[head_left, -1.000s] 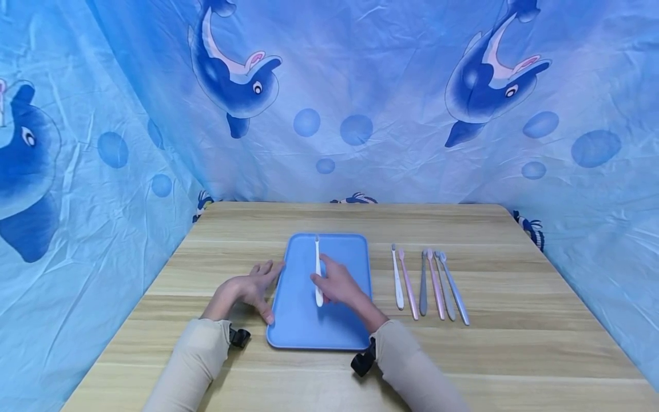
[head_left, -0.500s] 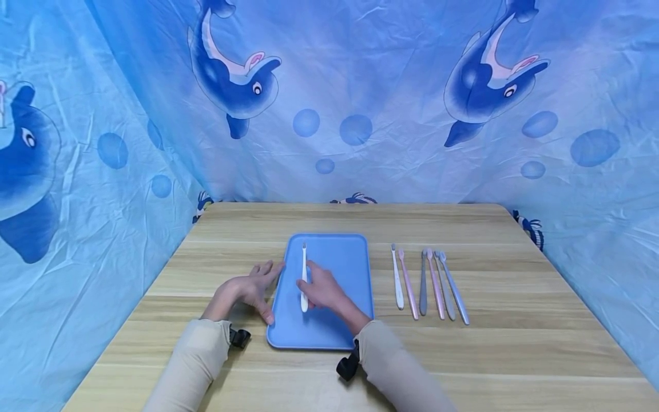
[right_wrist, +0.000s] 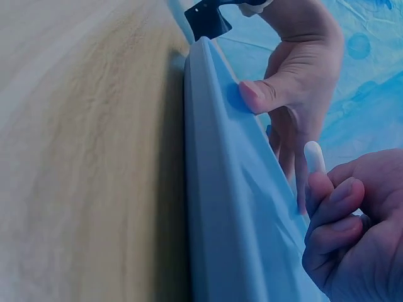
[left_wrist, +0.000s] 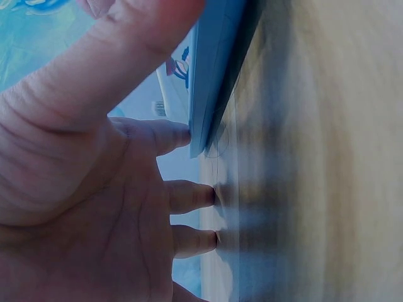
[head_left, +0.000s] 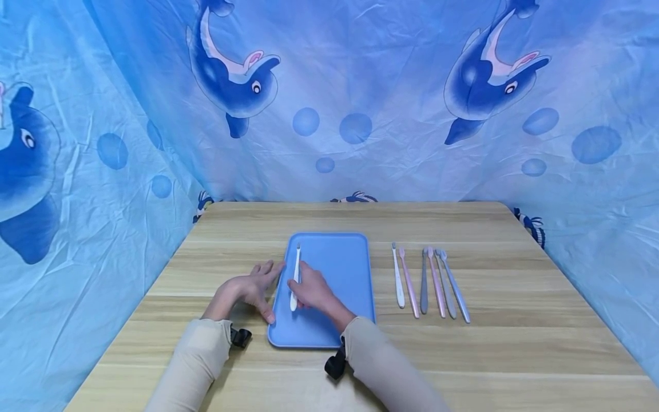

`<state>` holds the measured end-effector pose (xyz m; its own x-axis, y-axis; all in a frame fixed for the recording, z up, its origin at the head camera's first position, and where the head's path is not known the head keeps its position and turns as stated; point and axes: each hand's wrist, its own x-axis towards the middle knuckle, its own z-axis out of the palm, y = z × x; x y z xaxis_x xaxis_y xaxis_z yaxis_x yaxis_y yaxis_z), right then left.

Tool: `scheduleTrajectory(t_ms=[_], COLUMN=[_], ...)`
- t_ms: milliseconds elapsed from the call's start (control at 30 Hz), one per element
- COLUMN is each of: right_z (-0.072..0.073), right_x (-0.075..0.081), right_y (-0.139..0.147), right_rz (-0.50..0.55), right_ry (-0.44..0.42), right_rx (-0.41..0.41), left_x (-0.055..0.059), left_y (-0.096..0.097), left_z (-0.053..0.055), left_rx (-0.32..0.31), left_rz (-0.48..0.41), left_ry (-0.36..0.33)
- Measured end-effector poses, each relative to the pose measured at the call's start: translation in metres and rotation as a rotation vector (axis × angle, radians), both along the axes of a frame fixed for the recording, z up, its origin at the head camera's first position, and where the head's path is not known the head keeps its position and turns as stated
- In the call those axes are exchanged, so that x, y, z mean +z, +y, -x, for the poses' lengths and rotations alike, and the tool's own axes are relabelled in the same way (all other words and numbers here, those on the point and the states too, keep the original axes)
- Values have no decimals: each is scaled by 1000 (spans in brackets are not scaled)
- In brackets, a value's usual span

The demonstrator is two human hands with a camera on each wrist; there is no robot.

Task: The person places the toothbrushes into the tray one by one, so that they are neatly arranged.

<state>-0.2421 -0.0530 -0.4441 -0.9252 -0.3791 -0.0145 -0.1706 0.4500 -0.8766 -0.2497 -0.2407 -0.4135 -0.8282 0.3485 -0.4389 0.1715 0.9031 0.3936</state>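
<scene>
A white toothbrush (head_left: 297, 263) is pinched in my right hand (head_left: 312, 288), over the left side of a blue rectangular tray (head_left: 340, 257). Its bristle head points to the far edge, and the handle's rounded end (right_wrist: 313, 156) sticks out past the curled fingers in the right wrist view. My left hand (head_left: 252, 290) rests with spread fingers at the tray's left edge, thumb at the near part and forefinger farther up. In the left wrist view the palm (left_wrist: 94, 195) faces the tray's side wall (left_wrist: 217, 69), and the other fingertips reach down to the table.
Right of the tray, several toothbrushes lie in a loose row on the wooden table (head_left: 515, 343): a white one (head_left: 398, 280), pink ones such as this pink toothbrush (head_left: 409, 286), grey ones, and a blue one (head_left: 456, 289). A blue dolphin-print curtain (head_left: 329, 86) surrounds the table.
My right hand has carried the white toothbrush leftward across the tray, from near its middle to its left side. The left hand has stayed in place.
</scene>
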Motion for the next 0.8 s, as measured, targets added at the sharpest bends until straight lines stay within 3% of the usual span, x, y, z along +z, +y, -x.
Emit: scheduleTrajectory(t_ms=[800], right_z=[8], right_x=[-9], right_y=[-18], right_rz=[-23], right_ry=[-27], right_rx=[-40], left_x=[-1], left_y=[-2], left_z=[2], left_rx=[-14], left_rz=[-10], left_ry=[-4])
